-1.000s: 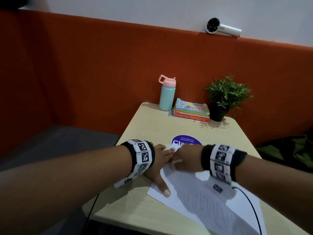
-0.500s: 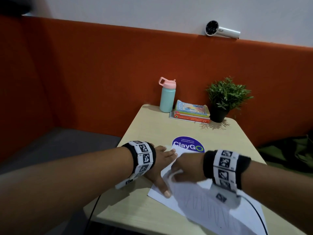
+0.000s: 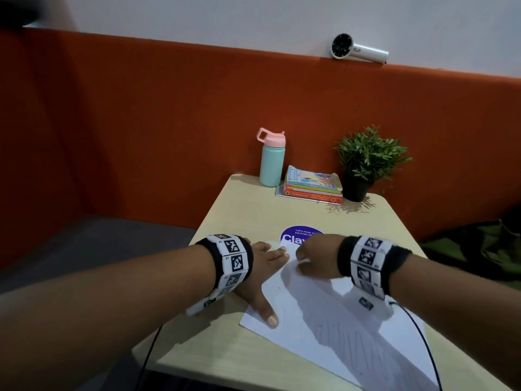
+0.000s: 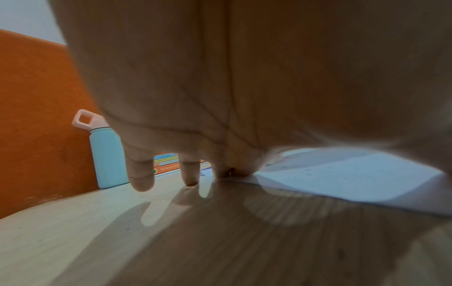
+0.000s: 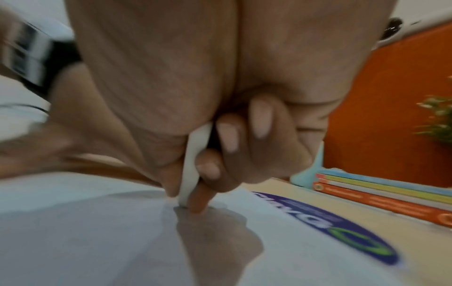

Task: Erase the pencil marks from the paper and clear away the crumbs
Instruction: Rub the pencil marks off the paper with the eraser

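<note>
A white sheet of paper (image 3: 318, 311) lies slantwise on the beige table (image 3: 248, 218), with faint pencil zigzags (image 3: 346, 334) on its near half. My left hand (image 3: 265, 266) lies flat on the paper's left edge, thumb spread toward me, fingers straight (image 4: 141, 174). My right hand (image 3: 310, 255) is curled at the sheet's far end. In the right wrist view it pinches a white eraser (image 5: 193, 164) between thumb and fingers, with the eraser's tip down on the paper (image 5: 97, 232). No crumbs can be made out.
A purple round sticker (image 3: 296, 235) lies just beyond the paper. At the table's far edge stand a teal bottle with a pink lid (image 3: 271, 162), a stack of books (image 3: 313, 184) and a potted plant (image 3: 366, 162). A black cable (image 3: 420, 337) crosses the sheet's right side.
My right hand slid the eraser toward me along the paper, then back to the far end, again covering part of the sticker. The left hand stayed pressed in place.
</note>
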A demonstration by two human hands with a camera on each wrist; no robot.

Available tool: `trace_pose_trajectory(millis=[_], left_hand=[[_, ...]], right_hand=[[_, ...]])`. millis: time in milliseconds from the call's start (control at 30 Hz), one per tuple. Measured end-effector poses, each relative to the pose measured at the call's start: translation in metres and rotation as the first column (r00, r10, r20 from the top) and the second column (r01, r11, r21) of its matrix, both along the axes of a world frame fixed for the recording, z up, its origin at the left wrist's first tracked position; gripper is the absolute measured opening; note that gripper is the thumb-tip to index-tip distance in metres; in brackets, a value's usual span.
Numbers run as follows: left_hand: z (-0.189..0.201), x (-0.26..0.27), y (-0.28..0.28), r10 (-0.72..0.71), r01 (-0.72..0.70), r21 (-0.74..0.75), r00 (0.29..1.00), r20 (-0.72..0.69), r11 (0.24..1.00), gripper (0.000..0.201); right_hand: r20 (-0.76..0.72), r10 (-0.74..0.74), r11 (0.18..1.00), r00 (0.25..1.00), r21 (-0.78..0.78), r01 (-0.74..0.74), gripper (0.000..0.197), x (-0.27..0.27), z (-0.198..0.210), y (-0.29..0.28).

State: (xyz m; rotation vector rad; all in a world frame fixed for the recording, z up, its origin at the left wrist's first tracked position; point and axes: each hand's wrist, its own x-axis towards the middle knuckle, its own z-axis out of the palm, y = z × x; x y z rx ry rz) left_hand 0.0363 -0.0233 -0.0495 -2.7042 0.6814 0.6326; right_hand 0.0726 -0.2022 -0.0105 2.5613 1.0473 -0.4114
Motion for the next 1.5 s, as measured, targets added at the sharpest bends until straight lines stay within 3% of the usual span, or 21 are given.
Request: trace_pose_trajectory(millis=[100,167,300,500,633,733,800,967,1033,1100,1200,1267,1367,1433,1500], left_hand=[[0.001,-0.002,-0.001,0.002,-0.002,0.005,1.000,-0.004,1.000,0.139],[0.000,-0.001,-0.001,-0.002,0.002,0.003,1.000,-0.001,1.000,0.139],[-0.001,0.002,0.000,-0.006,0.006,0.008,1.000,0.011,1.000,0.141],[0.004,0.001,-0.001,0.033,-0.033,0.021,0.999,0.012,0.999,0.142],[0.007,-0.004,-0.003,0.105,-0.105,0.044,0.994,0.009,0.993,0.143],[0.013,-0.010,-0.006,0.115,-0.118,0.073,0.992,0.042,0.990,0.142],[0.014,-0.015,-0.013,0.064,-0.066,0.041,0.997,0.044,0.997,0.136],[0.012,-0.042,-0.054,-0.259,0.253,-0.111,0.965,-0.041,0.961,0.108],[0.007,-0.047,-0.065,-0.288,0.277,-0.116,0.953,-0.095,0.954,0.101],[0.005,-0.040,-0.060,-0.217,0.205,-0.112,0.970,-0.105,0.972,0.098],[0.006,-0.010,-0.030,0.064,-0.067,-0.057,0.997,-0.045,0.996,0.101],[0.012,0.002,-0.016,0.159,-0.159,-0.043,0.987,0.016,0.986,0.105],[0.019,-0.019,-0.027,-0.029,0.031,-0.094,0.999,0.022,0.995,0.103],[0.014,-0.043,-0.040,-0.188,0.178,-0.128,0.980,-0.070,0.976,0.097],[0.005,-0.053,-0.039,-0.226,0.212,-0.111,0.964,-0.140,0.971,0.095]], right_hand=[[-0.113,0.156,0.988,0.981,0.034,-0.153,0.036,-0.044,-0.009,0.006],[-0.160,0.162,0.986,0.974,0.049,-0.156,0.036,-0.050,-0.011,0.005],[0.023,-0.061,0.998,0.998,-0.002,0.061,0.039,0.002,-0.001,-0.021],[-0.085,-0.241,0.921,0.967,0.293,0.256,0.030,0.021,0.006,-0.074],[-0.055,-0.255,0.964,0.965,0.064,0.259,0.032,0.004,-0.001,-0.089],[-0.068,-0.288,0.956,0.955,0.046,0.291,0.031,0.001,-0.010,-0.090],[-0.077,-0.282,0.954,0.956,0.081,0.288,0.028,0.002,-0.016,-0.090],[-0.117,-0.247,0.951,0.962,0.161,0.264,0.031,0.003,-0.024,-0.088],[-0.124,-0.249,0.952,0.960,0.152,0.267,0.027,0.003,-0.023,-0.087],[-0.138,-0.253,0.949,0.958,0.157,0.274,0.026,0.002,-0.022,-0.087],[-0.158,-0.263,0.943,0.952,0.168,0.288,0.027,0.002,-0.022,-0.086],[-0.155,-0.265,0.942,0.952,0.172,0.290,0.028,0.001,-0.022,-0.086],[-0.158,-0.269,0.936,0.950,0.189,0.297,0.031,0.001,-0.022,-0.087],[-0.162,-0.272,0.935,0.949,0.190,0.300,0.030,0.001,-0.023,-0.086],[-0.164,-0.275,0.933,0.947,0.192,0.304,0.030,0.001,-0.023,-0.086]])
